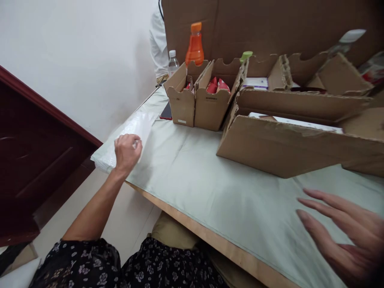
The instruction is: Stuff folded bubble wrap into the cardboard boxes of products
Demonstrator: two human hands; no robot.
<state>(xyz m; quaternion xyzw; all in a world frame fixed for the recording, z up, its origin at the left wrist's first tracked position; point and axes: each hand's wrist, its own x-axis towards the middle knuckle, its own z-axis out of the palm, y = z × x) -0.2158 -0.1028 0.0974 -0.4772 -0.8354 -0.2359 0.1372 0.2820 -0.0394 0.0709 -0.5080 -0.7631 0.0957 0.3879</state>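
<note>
At the table's left end, my left hand [128, 152] is closed at the edge of a stack of clear, whitish plastic wrap [135, 126], its fingertips pinched together; whether they grip a sheet is hard to tell. My right hand [345, 236] is raised over the right part of the pale green tablecloth [192, 168], fingers apart, with nothing in it. A long cardboard box [270, 148] stands just beyond this hand, with a flat white item [297, 123] inside.
Small cardboard boxes [210, 110] with red packets [217, 86] stand at the back, near a phone [166, 112]. Behind them are an orange bottle [195, 46] and a clear bottle [173, 64]. A person's white sleeve [158, 40] shows beyond a tall cardboard panel [255, 26].
</note>
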